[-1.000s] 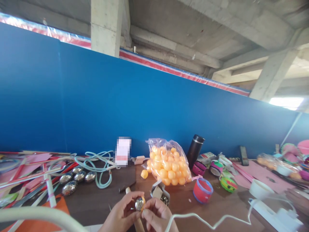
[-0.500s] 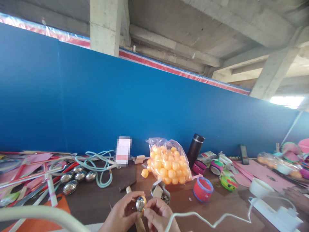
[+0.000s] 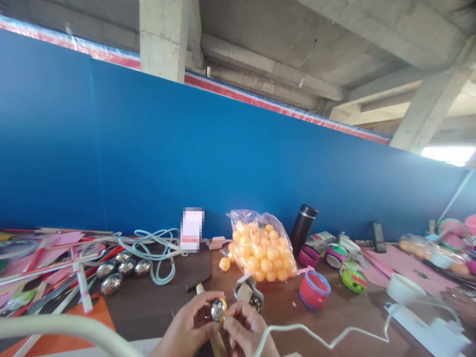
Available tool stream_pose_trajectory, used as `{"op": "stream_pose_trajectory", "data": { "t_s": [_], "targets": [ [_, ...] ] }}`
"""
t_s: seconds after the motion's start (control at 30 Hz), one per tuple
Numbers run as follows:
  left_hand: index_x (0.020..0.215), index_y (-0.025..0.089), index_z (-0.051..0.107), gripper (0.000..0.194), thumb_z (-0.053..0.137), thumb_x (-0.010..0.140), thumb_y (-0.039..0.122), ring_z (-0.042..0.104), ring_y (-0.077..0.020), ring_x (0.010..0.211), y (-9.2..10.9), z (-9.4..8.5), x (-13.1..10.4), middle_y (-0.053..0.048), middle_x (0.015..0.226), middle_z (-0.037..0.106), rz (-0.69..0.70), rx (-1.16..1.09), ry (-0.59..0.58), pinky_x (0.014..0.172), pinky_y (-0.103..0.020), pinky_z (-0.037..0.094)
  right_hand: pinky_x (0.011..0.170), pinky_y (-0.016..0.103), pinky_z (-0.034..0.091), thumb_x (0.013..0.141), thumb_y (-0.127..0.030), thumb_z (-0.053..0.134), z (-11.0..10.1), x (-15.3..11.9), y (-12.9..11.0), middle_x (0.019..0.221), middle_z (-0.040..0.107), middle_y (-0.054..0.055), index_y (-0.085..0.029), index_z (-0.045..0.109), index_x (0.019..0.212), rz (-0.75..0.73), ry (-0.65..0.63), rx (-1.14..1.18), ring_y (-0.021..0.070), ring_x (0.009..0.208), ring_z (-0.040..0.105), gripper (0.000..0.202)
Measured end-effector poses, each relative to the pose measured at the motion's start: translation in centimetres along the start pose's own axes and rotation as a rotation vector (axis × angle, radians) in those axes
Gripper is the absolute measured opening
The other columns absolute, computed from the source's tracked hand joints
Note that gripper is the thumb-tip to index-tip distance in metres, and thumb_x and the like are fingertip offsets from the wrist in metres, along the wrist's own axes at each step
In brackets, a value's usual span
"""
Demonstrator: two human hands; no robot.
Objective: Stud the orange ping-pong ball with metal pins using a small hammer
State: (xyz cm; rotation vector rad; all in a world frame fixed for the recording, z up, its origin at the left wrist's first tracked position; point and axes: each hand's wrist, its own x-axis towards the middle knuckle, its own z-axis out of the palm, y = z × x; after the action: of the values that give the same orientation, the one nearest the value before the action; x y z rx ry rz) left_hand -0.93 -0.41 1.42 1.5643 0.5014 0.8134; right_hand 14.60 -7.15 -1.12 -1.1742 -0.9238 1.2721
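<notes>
My left hand (image 3: 191, 325) is closed, thumb and fingers around an orange ball (image 3: 218, 310) whose near face is covered in shiny silver pieces like thumbtack heads. At the ball's right edge, my right hand (image 3: 247, 327) has thumb and index finger pinched together; whatever lies between those fingertips is too small to make out. Under the hands runs the wooden handle of a hammer (image 3: 217, 343). Just behind my right hand stands an opened small box (image 3: 245, 291) holding shiny metal pieces.
A clear bag of orange balls (image 3: 262, 253) stands behind the hands, one loose ball (image 3: 224, 264) beside it. Several silver-covered balls (image 3: 112, 284) and a pale blue cord (image 3: 159, 277) lie left. Rightward are a red-blue tape roll (image 3: 314, 292), a black flask (image 3: 304, 225) and a white cable (image 3: 320, 337).
The view has shifted slightly. Both hands stay at the ball in nearly the same pose, with the ball turned a little at most.
</notes>
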Motion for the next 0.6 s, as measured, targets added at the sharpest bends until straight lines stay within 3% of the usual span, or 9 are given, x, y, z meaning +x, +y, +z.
{"op": "stream_pose_trajectory", "data": {
  "t_s": [0.3, 0.6],
  "targets": [
    [0.105, 0.019, 0.06, 0.04, 0.068, 0.067, 0.031, 0.061, -0.0243, 0.091, 0.84, 0.01, 0.06, -0.009, 0.1, 0.068, -0.021, 0.041, 0.011, 0.082, -0.032, 0.046, 0.028, 0.012, 0.023, 0.065, -0.053, 0.065, 0.51, -0.5, -0.98, 0.038, 0.045, -0.012, -0.019, 0.046, 0.075, 0.0, 0.023, -0.024, 0.0002, 0.024, 0.032, 0.04],
    [0.104, 0.019, 0.061, 0.04, 0.069, 0.066, 0.031, 0.061, -0.0247, 0.091, 0.76, 0.11, 0.05, -0.009, 0.1, 0.068, -0.015, 0.068, 0.021, 0.081, -0.032, 0.047, 0.027, 0.013, 0.023, 0.064, -0.055, 0.064, 0.42, -0.32, -0.45, 0.035, 0.044, -0.012, -0.02, 0.045, 0.074, -0.017, 0.017, -0.001, 0.0015, 0.024, 0.032, 0.041]
  ]
}}
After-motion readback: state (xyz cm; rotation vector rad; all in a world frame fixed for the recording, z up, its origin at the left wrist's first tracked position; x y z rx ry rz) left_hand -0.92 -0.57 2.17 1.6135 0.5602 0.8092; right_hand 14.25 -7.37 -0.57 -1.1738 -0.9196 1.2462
